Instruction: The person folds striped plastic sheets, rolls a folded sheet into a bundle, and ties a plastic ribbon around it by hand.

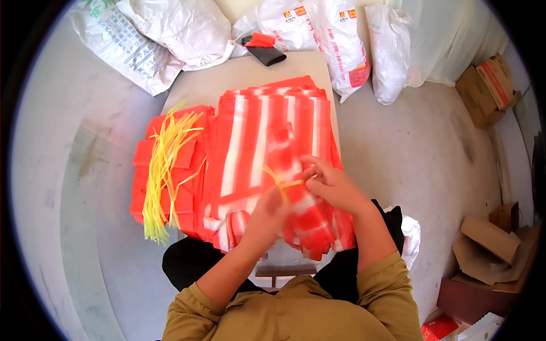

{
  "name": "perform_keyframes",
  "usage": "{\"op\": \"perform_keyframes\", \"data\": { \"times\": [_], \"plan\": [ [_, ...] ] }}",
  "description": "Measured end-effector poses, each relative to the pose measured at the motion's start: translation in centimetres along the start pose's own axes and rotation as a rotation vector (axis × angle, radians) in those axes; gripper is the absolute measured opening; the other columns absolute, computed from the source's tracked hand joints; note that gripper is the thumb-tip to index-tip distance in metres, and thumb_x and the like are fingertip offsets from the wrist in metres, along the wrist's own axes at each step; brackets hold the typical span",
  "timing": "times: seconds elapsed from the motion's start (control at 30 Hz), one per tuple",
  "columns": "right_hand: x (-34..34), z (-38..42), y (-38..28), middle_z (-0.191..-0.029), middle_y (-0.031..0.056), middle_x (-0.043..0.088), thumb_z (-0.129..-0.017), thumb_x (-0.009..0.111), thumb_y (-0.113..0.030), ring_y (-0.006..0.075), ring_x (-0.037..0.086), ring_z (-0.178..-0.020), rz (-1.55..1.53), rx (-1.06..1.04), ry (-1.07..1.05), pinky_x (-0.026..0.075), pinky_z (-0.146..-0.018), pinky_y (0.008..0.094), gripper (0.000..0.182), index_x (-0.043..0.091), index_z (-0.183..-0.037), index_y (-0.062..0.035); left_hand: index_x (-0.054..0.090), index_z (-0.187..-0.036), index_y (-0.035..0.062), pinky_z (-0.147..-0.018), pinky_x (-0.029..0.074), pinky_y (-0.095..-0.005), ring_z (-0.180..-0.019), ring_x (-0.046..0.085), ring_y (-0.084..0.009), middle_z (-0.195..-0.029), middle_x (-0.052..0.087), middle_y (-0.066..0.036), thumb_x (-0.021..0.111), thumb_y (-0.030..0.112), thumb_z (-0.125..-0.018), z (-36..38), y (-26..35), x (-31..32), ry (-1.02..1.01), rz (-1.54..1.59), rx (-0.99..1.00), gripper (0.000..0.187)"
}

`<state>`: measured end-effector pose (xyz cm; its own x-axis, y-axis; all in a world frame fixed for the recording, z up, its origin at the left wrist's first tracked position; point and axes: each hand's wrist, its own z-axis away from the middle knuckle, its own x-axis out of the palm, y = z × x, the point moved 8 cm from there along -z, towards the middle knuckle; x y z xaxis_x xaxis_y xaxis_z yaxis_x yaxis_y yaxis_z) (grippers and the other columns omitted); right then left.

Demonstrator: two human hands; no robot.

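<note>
A stack of red-and-white striped plastic bags [244, 142] lies on the table. Over its front right part is a folded striped bundle [310, 219] with a yellow strip [282, 183] around its middle. My right hand [327, 181] is at the bundle's right side, fingers bent and closed on the strip's end. My left hand [268, 215], blurred, lies against the bundle's left side below the strip; its fingers are smeared. Many loose yellow strips [162, 170] lie on folded red bags [190, 153] at the left.
The board-like tabletop [196, 85] holds a black and red roll [265, 51] at its back edge. White sacks [190, 34] stand behind it. Cardboard boxes [483, 94] are on the floor at the right, with an opened carton [489, 244] nearer.
</note>
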<state>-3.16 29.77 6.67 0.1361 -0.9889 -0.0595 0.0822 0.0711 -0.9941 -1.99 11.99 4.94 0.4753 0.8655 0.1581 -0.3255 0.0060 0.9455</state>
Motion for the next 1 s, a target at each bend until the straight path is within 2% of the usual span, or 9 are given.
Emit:
{"op": "perform_keyframes", "data": {
  "times": [0.07, 0.13, 0.27, 0.37, 0.47, 0.57, 0.77, 0.87, 1.0],
  "plan": [
    [2.0, 1.3, -2.7, -0.118, 0.0097, 0.065, -0.100, 0.065, -0.019, 0.0185, 0.066, -0.101, -0.568, -0.081, -0.218, 0.053, -0.088, 0.0335, 0.052, 0.050, -0.148, -0.0037, 0.040, -0.153, 0.0056, -0.103, 0.052, -0.0400, -0.126, 0.059, -0.0261, -0.145, 0.056, -0.015, 0.056, 0.039, -0.107, 0.3, 0.1, 0.3, -0.044, 0.331, 0.015, 0.060],
    [1.5, 0.3, -1.2, -0.122, 0.0098, 0.064, -0.098, 0.067, -0.018, 0.0176, 0.065, -0.103, -0.343, -0.118, -0.139, 0.053, -0.087, 0.0321, 0.053, 0.051, -0.147, -0.0033, 0.048, -0.148, 0.0043, -0.099, 0.055, -0.0377, -0.122, 0.063, -0.0250, -0.137, 0.060, -0.012, 0.059, 0.040, -0.104, 0.6, 0.6, 1.0, -0.098, 0.664, -0.029, 0.058],
    [0.1, -1.2, 1.8, -0.134, 0.0204, 0.061, -0.092, 0.071, -0.025, 0.0260, 0.064, -0.116, 0.325, 0.022, 0.086, 0.052, -0.097, 0.0362, 0.061, 0.051, -0.145, -0.0011, 0.045, -0.149, 0.0087, -0.108, 0.050, -0.0508, -0.128, 0.059, -0.0302, -0.141, 0.059, -0.013, 0.054, 0.034, -0.108, 1.8, -5.1, 0.0, 0.031, 0.588, -0.356, 0.049],
    [0.3, -0.6, 1.8, -0.136, 0.0235, 0.060, -0.091, 0.072, -0.029, 0.0314, 0.064, -0.119, 0.335, -0.001, 0.170, 0.051, -0.098, 0.0402, 0.069, 0.047, -0.149, -0.0016, 0.045, -0.147, 0.0085, -0.106, 0.052, -0.0492, -0.125, 0.061, -0.0283, -0.139, 0.059, -0.012, 0.057, 0.023, -0.106, 1.5, -4.0, 0.8, -0.007, 0.517, -0.266, 0.045],
    [0.9, -0.1, 2.1, -0.131, 0.0133, 0.063, -0.093, 0.070, -0.023, 0.0199, 0.066, -0.103, 0.323, 0.156, 0.080, 0.053, -0.087, 0.0317, 0.073, 0.038, -0.156, -0.0028, 0.045, -0.146, 0.0081, -0.105, 0.054, -0.0482, -0.124, 0.061, -0.0268, -0.138, 0.060, -0.011, 0.061, 0.017, -0.104, 1.4, -4.1, 0.2, 0.124, 0.481, -0.269, 0.046],
    [1.7, -0.4, 3.2, -0.126, 0.0138, 0.065, -0.096, 0.067, -0.023, 0.0210, 0.067, -0.100, 0.229, 0.109, 0.022, 0.054, -0.086, 0.0323, 0.079, 0.028, -0.162, -0.0055, 0.045, -0.146, 0.0080, -0.105, 0.054, -0.0490, -0.124, 0.061, -0.0270, -0.138, 0.060, -0.011, 0.061, 0.017, -0.104, 1.0, -4.0, -0.2, 0.115, 0.474, -0.258, 0.046],
    [-0.1, -0.7, 1.7, -0.101, 0.0091, 0.069, -0.096, 0.066, -0.012, 0.0151, 0.065, -0.092, 0.276, -0.069, 0.293, 0.054, -0.082, 0.0310, 0.032, 0.062, -0.126, -0.0023, 0.040, -0.148, 0.0080, -0.100, 0.057, -0.0450, -0.121, 0.062, -0.0252, -0.138, 0.057, -0.011, 0.060, 0.012, -0.103, 0.5, -4.7, -0.5, 0.157, 0.595, -0.268, 0.049],
    [1.0, -1.0, 2.7, -0.096, 0.0058, 0.067, -0.094, 0.068, -0.010, 0.0125, 0.062, -0.089, 0.210, -0.044, 0.112, 0.053, -0.079, 0.0307, 0.012, 0.065, -0.100, 0.0003, 0.041, -0.148, 0.0086, -0.101, 0.056, -0.0457, -0.122, 0.062, -0.0258, -0.138, 0.057, -0.011, 0.060, 0.015, -0.104, 0.3, -5.2, -0.6, 0.164, 0.609, -0.271, 0.049],
    [1.4, -0.5, 2.3, -0.092, 0.0042, 0.067, -0.095, 0.068, -0.011, 0.0124, 0.062, -0.086, 0.087, 0.141, 0.037, 0.051, -0.078, 0.0300, 0.012, 0.065, -0.097, 0.0006, 0.040, -0.149, 0.0096, -0.103, 0.055, -0.0465, -0.123, 0.061, -0.0266, -0.139, 0.057, -0.011, 0.059, 0.017, -0.105, 0.1, -5.4, -0.5, 0.162, 0.637, -0.269, 0.048]
  ]
}}
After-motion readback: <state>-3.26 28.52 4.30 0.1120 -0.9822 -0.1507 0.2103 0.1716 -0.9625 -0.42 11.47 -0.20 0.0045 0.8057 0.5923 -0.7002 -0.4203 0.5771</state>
